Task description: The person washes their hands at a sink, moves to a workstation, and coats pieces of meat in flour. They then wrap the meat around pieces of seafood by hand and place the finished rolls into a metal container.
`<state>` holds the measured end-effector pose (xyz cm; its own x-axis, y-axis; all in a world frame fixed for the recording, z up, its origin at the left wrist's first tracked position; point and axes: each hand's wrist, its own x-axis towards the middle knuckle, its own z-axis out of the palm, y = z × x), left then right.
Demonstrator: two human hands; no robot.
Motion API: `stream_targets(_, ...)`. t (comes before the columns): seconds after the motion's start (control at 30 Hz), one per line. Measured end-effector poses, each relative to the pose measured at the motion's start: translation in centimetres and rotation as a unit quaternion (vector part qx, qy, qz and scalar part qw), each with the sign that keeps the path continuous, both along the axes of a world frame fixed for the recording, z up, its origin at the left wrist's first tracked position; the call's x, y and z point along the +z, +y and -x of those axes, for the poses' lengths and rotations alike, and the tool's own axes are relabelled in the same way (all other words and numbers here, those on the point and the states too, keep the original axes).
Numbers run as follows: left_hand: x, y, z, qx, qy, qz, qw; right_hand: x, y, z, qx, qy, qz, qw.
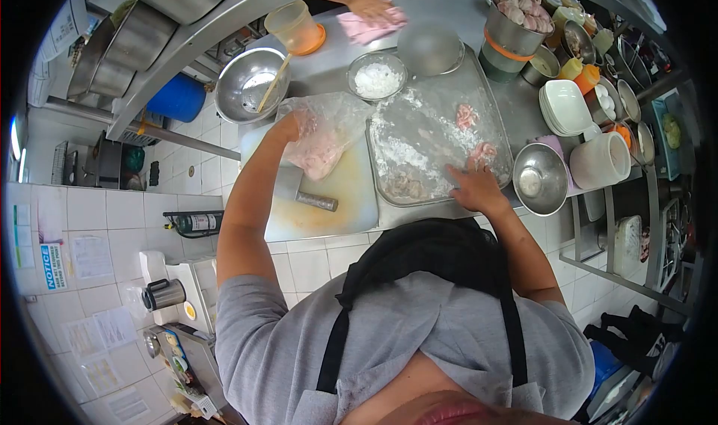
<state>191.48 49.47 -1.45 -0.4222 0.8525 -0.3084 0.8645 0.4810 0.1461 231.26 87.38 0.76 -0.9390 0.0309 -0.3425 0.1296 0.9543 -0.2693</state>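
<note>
My left hand [290, 126] grips the left edge of a clear plastic bag [340, 118], its fingertips partly hidden by the film. Pale pink raw meat [318, 159] shows in the bag, which rests on a white cutting board [344, 208]. On the board beside it lies a cleaver [316, 200] with a metal handle. Over the near right part of a metal tray [441, 145] dusted with white powder, my right hand [479, 189] has its fingers apart, next to a piece of raw meat [482, 153]. Another meat piece [466, 115] lies farther back.
A bowl of white powder [378, 79] and a mesh sieve [430, 50] sit at the tray's far edge. Steel bowls [252, 85] [540, 178] flank the work area. Another person's hand [370, 8] rests on a pink cloth [372, 24]. A meat-filled pot [516, 29] and white dishes [565, 107] stand right.
</note>
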Motion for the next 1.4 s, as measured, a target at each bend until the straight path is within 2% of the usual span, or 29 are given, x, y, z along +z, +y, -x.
stream_targets(0.07, 2.1, 1.1, -1.4, 0.205, -0.165, -0.044, 0.964, -0.1, 0.1, 0.0, 0.004, -0.003, -0.003, 1.000)
stream_targets(0.1, 1.7, 1.1, -0.9, 0.202, -0.163, -0.045, 0.965, -0.1, 0.1, 0.1, 0.001, -0.001, -0.003, 1.000)
stream_targets(0.13, -0.2, 0.7, 0.1, 0.075, -0.065, 0.018, 0.995, -0.1, 0.1, 0.1, 0.003, -0.002, -0.009, 1.000)
stream_targets(0.17, -2.2, 0.2, 1.1, -0.051, 0.047, 0.059, 0.996, -0.1, 0.1, -0.1, 0.006, -0.003, -0.013, 1.000)
stream_targets(0.37, -1.9, -0.8, 1.2, 0.025, 0.050, 0.014, 0.998, -1.1, 0.3, -0.5, 0.011, 0.024, -0.012, 1.000)
stream_targets(0.47, 2.6, 0.0, -1.7, 0.037, 0.149, 0.050, 0.987, -0.6, 0.1, -0.4, 0.009, 0.024, -0.021, 0.999)
stream_targets(0.5, 3.5, -0.3, -2.1, 0.036, 0.143, 0.054, 0.988, -0.6, 0.1, -0.4, 0.010, 0.017, -0.018, 1.000)
stream_targets(0.57, 4.9, -1.4, -2.2, 0.147, 0.082, -0.067, 0.983, -0.7, 0.3, -0.3, 0.006, 0.007, 0.009, 1.000)
stream_targets(0.6, 6.2, -1.3, -2.2, 0.149, 0.076, -0.064, 0.984, -0.6, 0.2, -0.4, 0.009, 0.012, -0.004, 1.000)
stream_targets(0.67, 8.3, -1.1, -1.8, 0.073, 0.174, 0.062, 0.980, -0.3, 0.1, -0.3, 0.013, 0.005, -0.008, 1.000)
stream_targets(0.7, 8.3, -1.9, -1.2, 0.078, 0.168, 0.064, 0.981, -0.2, 0.2, -0.2, 0.015, 0.005, -0.013, 1.000)
stream_targets(0.77, 8.5, -4.4, 0.1, 0.055, 0.144, -0.019, 0.988, -0.1, 0.3, -0.1, 0.019, 0.001, -0.009, 1.000)
stream_targets(0.8, 9.0, -5.3, -0.1, 0.063, 0.141, -0.016, 0.988, -0.2, 0.2, -0.3, 0.017, 0.003, -0.004, 1.000)
stream_targets(0.87, 11.5, -6.7, -0.3, 0.082, 0.208, -0.024, 0.974, -0.2, 0.4, -0.3, 0.028, 0.003, -0.003, 1.000)
stream_targets(0.9, 12.6, -7.4, 0.6, 0.095, 0.186, -0.022, 0.978, -0.3, 0.5, -0.3, 0.031, 0.005, -0.002, 0.999)
stream_targets(0.93, 14.0, -7.9, 2.4, 0.054, 0.208, 0.094, 0.972, -0.6, 0.6, -0.3, 0.042, 0.005, -0.002, 0.999)
stream_targets(0.97, 16.1, -7.7, 1.3, 0.064, 0.209, 0.096, 0.971, -1.1, 0.7, -0.5, 0.046, 0.027, -0.018, 0.998)
stream_targets(1.03, 21.4, -5.4, -2.3, 0.190, 0.216, 0.025, 0.957, -1.0, 1.2, -0.7, 0.061, 0.054, -0.029, 0.996)
stream_targets(1.1, 24.2, -3.6, -4.9, 0.208, 0.234, 0.025, 0.949, 0.0, 1.6, -0.3, 0.075, 0.021, 0.025, 0.997)
stream_targets(1.17, 27.1, -1.2, -8.4, 0.215, 0.262, -0.008, 0.941, 0.0, 2.6, -0.1, 0.093, 0.045, 0.035, 0.994)
stream_targets(1.23, 29.3, 1.3, -11.3, 0.206, 0.260, 0.010, 0.943, -0.1, 3.5, 0.0, 0.070, 0.059, 0.082, 0.992)
stream_targets(1.27, 30.2, 2.5, -12.6, 0.212, 0.263, 0.012, 0.941, 2.7, 3.4, 0.4, 0.050, -0.002, 0.095, 0.994)
stream_targets(1.33, 31.8, 5.1, -14.7, 0.247, 0.159, 0.025, 0.955, 5.6, 3.7, 1.0, 0.072, -0.006, 0.102, 0.992)
stream_targets(1.4, 32.6, 7.9, -17.1, 0.240, 0.114, 0.019, 0.964, 7.1, 3.9, 1.8, 0.088, -0.016, 0.107, 0.990)
